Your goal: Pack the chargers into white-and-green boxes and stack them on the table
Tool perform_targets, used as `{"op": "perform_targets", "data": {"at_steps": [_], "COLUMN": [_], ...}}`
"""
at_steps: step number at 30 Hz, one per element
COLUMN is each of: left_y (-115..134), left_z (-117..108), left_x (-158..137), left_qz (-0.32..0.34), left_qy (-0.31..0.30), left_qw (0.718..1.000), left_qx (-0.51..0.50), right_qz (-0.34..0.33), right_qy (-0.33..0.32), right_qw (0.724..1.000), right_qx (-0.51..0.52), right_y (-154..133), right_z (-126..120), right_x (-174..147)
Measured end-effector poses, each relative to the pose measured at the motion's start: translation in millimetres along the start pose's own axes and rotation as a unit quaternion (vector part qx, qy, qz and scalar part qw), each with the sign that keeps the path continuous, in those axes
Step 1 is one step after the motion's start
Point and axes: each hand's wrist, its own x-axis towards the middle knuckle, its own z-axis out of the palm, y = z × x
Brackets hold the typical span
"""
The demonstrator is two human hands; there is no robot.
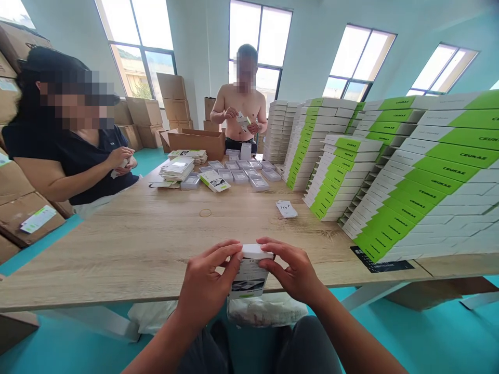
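Observation:
A small white printed box [249,278] is held upright at the table's near edge, between my two hands. My left hand [210,278] is closed on its left side, thumb and fingers at the upper corner. My right hand [292,267] grips the upper right corner in a pinch. The box's white top [255,252] lies between the fingertips; whether it is a flap or something going in, I cannot tell. Beyond my hands, a small stack of white printed cards [286,209] lies on the wooden table [175,249].
Tall stacks of green-and-white boxes [413,192] fill the table's right side, above a black mat [380,259]. Clear plastic cases [239,176], a pile of flat cartons [176,170] and an open cardboard box [198,144] stand farther back. A rubber band [205,213] lies mid-table. Two co-workers handle small items.

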Motion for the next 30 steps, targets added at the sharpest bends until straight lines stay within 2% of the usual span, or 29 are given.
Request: {"op": "perform_targets", "data": {"at_steps": [7,13,17,19,21,24,26,28,30], "left_y": [-1.4,-15.8,-29.6,-36.9,-44.3,-52.2,-52.0,-44.9,-32.7], "left_z": [2.2,-11.7,-18.8,-17.3,-10.3,8.5,20.5,26.5,24.9], "left_x": [-3.0,-4.2,-2.8,-4.8,-10.8,-26.5,-37.3,-43.8,-43.5], "left_qz": [0.028,0.119,0.203,0.221,0.170,0.002,-0.071,-0.052,0.063], "left_qy": [0.011,-0.058,-0.074,-0.082,-0.083,-0.092,-0.100,-0.079,-0.050], "left_qw": [0.999,0.990,0.976,0.972,0.982,0.992,0.987,0.994,0.996], "left_qx": [0.029,0.049,0.027,0.016,-0.015,-0.091,-0.103,-0.048,0.044], "right_qz": [-0.011,-0.049,-0.038,-0.026,-0.006,0.027,0.052,0.099,0.166], "right_qy": [0.007,0.016,0.024,0.020,0.018,0.018,0.014,0.012,0.012], "right_qw": [1.000,0.999,0.999,0.999,0.999,0.998,0.997,0.995,0.986], "right_qx": [-0.011,-0.015,-0.003,0.011,0.027,0.048,0.050,0.026,-0.027], "right_y": [5.1,6.6,4.4,3.6,3.9,3.7,-1.7,-15.3,-36.3], "right_z": [4.2,6.0,6.2,7.0,8.5,9.1,4.9,-4.2,-14.3], "right_x": [-4.0,-7.5,-8.6,-10.9,-14.3,-18.4,-18.6,-18.0,-18.6]}}
